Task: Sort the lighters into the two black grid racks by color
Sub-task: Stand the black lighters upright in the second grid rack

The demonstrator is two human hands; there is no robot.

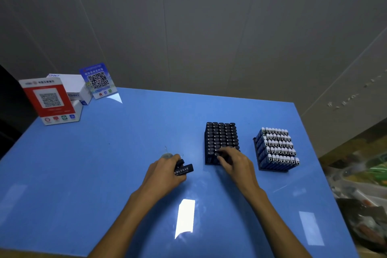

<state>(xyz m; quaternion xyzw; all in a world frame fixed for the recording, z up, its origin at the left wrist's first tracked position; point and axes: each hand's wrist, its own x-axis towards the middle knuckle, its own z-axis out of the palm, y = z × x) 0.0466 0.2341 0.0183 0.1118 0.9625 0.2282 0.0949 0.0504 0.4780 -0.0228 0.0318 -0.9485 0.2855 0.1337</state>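
Note:
Two black grid racks stand on the blue table (104, 163). The left rack (207, 161) is filled with black lighters (221, 134); the right rack (272, 168) holds blue lighters with white caps (278, 144). My left hand (165, 172) grips black lighters (184, 168) with white lettering, lying sideways just above the table, left of the racks. My right hand (236, 163) rests on the near rows of the black-lighter rack, its fingertips on a black lighter there; whether it pinches that lighter is unclear.
At the table's back left stand a red QR-code sign (50, 100), a white box (75, 88) and a blue QR-code sign (98, 80). A small clear object (167, 155) lies behind my left hand. Clutter sits off the table's right edge.

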